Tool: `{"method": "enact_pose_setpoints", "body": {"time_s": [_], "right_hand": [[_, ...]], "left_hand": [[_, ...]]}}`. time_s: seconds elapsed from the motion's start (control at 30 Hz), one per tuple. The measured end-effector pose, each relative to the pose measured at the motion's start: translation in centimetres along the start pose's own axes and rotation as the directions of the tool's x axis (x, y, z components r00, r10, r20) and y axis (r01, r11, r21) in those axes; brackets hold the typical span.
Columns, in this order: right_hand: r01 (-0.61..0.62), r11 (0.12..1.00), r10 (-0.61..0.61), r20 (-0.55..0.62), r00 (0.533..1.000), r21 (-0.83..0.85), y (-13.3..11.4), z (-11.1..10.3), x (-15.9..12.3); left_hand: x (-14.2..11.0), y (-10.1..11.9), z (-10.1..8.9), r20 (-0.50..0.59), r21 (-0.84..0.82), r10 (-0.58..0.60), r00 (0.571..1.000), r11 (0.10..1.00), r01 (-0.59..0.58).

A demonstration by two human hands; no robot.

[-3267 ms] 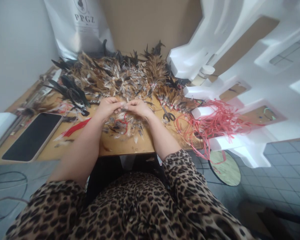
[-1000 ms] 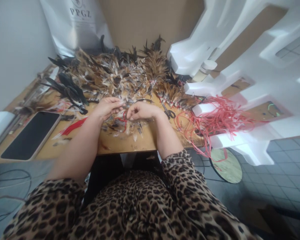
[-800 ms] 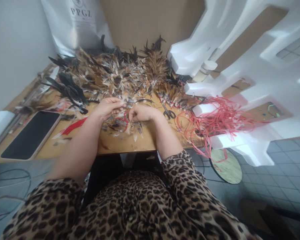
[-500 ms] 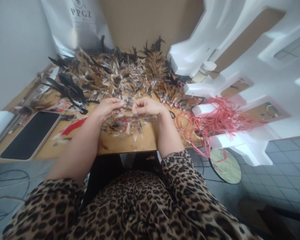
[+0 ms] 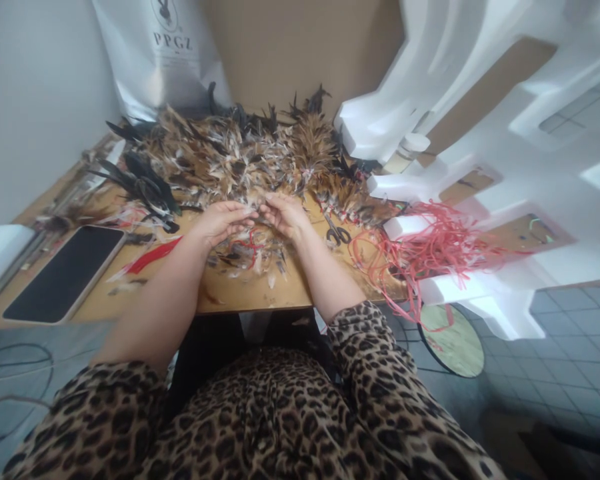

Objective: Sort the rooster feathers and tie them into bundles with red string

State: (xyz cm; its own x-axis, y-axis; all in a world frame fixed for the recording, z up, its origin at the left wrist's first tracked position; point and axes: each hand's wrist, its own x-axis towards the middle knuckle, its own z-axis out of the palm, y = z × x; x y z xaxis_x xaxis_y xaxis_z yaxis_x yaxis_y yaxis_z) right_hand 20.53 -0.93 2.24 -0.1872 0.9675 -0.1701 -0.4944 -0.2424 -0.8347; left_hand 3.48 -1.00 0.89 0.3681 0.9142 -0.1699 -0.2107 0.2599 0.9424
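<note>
My left hand (image 5: pixel 223 223) is over the middle of the wooden table, thumb and fingers pinched on a small pale feather (image 5: pixel 254 201). Close against it, my right hand (image 5: pixel 286 216) has its palm partly turned up. The right fingertips are closed at the same feather; its lower end is hidden between the fingers. Below both hands lie loose brown and white feathers (image 5: pixel 271 257) and a thin red cord (image 5: pixel 253 245). A large pile of brown feathers (image 5: pixel 195 157) spreads just beyond my hands. Scissors (image 5: pixel 338 235) with dark handles lie right of my right wrist.
A phone (image 5: pixel 65 273) lies at left, near a red strip bundle (image 5: pixel 155 256) and black feathers (image 5: pixel 143 183). Pink-red ribbons (image 5: pixel 435 240) tangle over white foam (image 5: pixel 480 293) at right. Behind stand a silver bag (image 5: pixel 175 73) and a white-capped jar (image 5: pixel 407 152).
My right hand dips to the loose feathers below, then rises back to the left fingertips and turns palm up. My left hand keeps its pinch. The camera view shifts slightly.
</note>
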Motion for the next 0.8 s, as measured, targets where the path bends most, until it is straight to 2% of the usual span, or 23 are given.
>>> {"method": "enact_pose_setpoints", "body": {"time_s": [0.17, 0.3, 0.47, 0.8], "right_hand": [[-0.078, 0.968, 0.088, -0.033, 0.996, 0.237, 0.7, 0.3, 0.3], [-0.139, 0.929, 0.161, -0.037, 0.986, 0.344, 0.7, 0.6, 0.2], [-0.169, 0.912, 0.197, -0.039, 0.980, 0.374, 0.7, 0.8, 0.2], [-0.167, 0.915, 0.190, -0.026, 0.981, 0.367, 1.0, 1.2, -0.1]], "left_hand": [[0.3, -0.2, -0.1, -0.042, -0.031, 0.003, 0.999, 1.000, -0.004], [0.5, -0.4, -0.3, -0.105, -0.066, 0.007, 0.994, 0.998, -0.014], [0.6, -0.4, 0.0, -0.112, -0.050, 0.019, 0.994, 0.998, -0.024], [0.4, -0.4, 0.5, -0.153, 0.099, 0.073, 0.986, 0.993, -0.058]]}}
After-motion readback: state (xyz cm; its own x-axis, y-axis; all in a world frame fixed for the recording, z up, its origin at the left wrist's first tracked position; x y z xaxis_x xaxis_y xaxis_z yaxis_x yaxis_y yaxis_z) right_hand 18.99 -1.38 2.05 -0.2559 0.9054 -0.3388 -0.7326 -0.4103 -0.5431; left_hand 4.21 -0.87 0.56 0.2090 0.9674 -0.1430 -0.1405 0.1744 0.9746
